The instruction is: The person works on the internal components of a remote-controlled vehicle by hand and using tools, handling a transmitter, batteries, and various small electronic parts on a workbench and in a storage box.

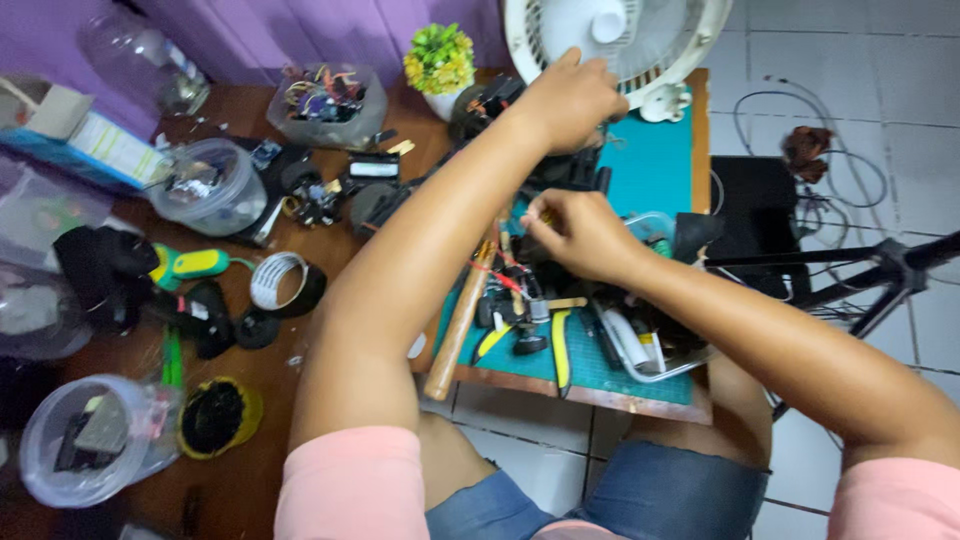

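My left hand (568, 98) reaches far over the table, fingers closed around a dark object at the base of the white fan (625, 40); the object is mostly hidden. My right hand (578, 233) hovers over the teal cutting mat (645, 165), its fingertips pinched on a small yellowish part. Below it lie yellow-handled pliers (560, 350), a wooden hammer handle (458, 325) and several small dark parts with red wires.
A wooden table (300, 250) holds clear plastic tubs (205, 185), a tape roll (280, 280), a small potted plant (440, 60) and a blue box (90, 140). On the right, a black tripod (880, 275) and cables (800, 150) stand on white floor tiles.
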